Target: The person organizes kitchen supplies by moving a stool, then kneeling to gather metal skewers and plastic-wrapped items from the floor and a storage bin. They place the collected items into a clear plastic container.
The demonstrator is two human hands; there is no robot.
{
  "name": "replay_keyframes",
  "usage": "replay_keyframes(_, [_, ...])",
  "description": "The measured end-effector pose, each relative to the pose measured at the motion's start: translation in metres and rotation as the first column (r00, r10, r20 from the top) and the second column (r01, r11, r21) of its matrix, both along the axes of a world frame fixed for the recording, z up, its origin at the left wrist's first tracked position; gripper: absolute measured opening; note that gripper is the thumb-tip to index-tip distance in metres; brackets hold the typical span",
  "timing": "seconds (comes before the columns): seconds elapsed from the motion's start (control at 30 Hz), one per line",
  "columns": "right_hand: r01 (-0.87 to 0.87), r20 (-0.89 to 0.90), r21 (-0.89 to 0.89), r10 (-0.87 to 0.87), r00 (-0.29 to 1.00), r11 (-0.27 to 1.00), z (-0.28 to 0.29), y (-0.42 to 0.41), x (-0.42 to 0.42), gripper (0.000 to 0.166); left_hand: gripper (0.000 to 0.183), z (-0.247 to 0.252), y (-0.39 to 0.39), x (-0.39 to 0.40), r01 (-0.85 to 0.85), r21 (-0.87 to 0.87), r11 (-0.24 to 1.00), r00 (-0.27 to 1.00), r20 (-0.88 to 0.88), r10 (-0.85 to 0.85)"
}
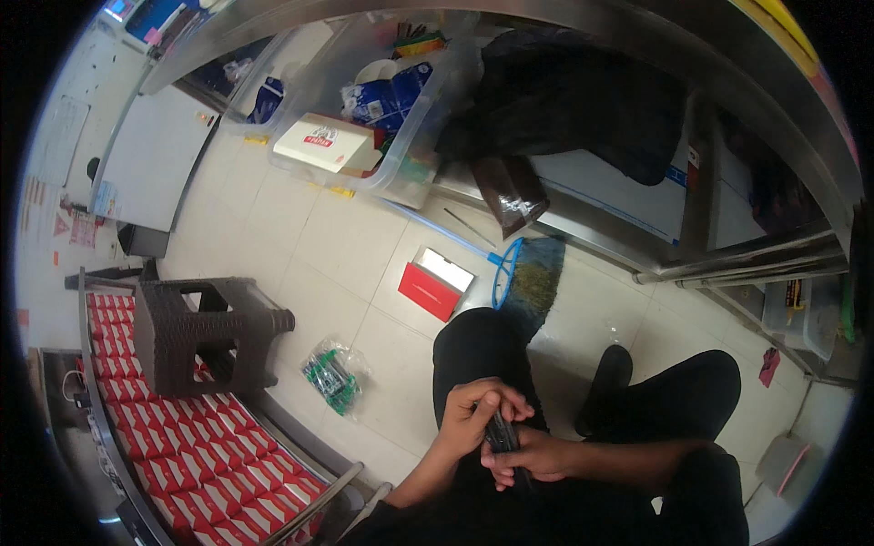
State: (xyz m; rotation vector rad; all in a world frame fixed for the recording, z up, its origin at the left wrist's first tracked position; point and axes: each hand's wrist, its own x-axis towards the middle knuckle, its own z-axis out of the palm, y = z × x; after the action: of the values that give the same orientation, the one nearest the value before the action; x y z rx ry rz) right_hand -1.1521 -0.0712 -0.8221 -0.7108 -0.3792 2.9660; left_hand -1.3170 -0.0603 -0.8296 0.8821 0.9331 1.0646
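Observation:
Above my dark-clothed lap, my left hand (478, 413) closes around the upper end of a dark, shiny bundle (502, 435) that looks wrapped in clear plastic. My right hand (529, 456) grips the same bundle lower down. What is inside it cannot be made out. On the floor in front of my knee lies an open red and white cardboard box (437, 283). A broom (536, 280) with a blue frame rests beside it. To the left of my hands, a clear plastic bag (334, 375) with green and dark items lies on the tiles.
A brown plastic stool (205, 334) stands on the left, by a rack full of red and white boxes (198, 471). Clear plastic bins (403, 164) and a brown packet (512, 194) are ahead, near a metal shelf frame (601, 235). A white cabinet (153, 157) stands farther left.

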Motion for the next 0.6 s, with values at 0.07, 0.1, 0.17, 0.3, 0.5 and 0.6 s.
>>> replay_keyframes(0.07, [-0.045, 0.026, 0.018, 0.044, 0.999, 0.999, 0.003, -0.005, -0.005, 0.014, 0.052, -0.009, -0.024, -0.011, -0.030, -0.146, 0.989, 0.999, 0.011, 0.032])
replay_keyframes(0.1, [-0.064, 0.043, 0.035, 0.063, 0.997, 0.997, 0.005, -0.006, -0.007, 0.013, 0.056, -0.009, -0.025, -0.015, -0.079, -0.029, 0.996, 0.994, -0.077, 0.077])
replay_keyframes(0.17, [-0.096, 0.147, 0.145, 0.074, 0.986, 0.985, 0.002, -0.010, -0.016, 0.021, 0.064, -0.006, -0.017, -0.023, -0.141, 0.210, 0.967, 0.953, -0.235, 0.190])
replay_keyframes(0.3, [-0.315, 0.606, 0.499, -0.065, 0.793, 0.807, 0.028, 0.036, -0.031, 0.038, 0.045, -0.050, 0.015, -0.075, -0.548, 0.397, 0.737, 0.649, -0.355, 0.673])
replay_keyframes(0.5, [-0.318, 0.582, 0.736, -0.321, 0.747, 0.597, 0.065, 0.090, -0.041, 0.031, 0.065, -0.257, 0.051, -0.088, 0.005, 0.257, 0.966, 0.050, -0.965, 0.256])
replay_keyframes(0.6, [-0.493, 0.444, 0.870, -0.443, 0.779, 0.004, 0.061, 0.102, -0.041, 0.032, 0.067, -0.326, 0.078, -0.084, 0.198, 0.210, 0.957, -0.056, -0.973, 0.225])
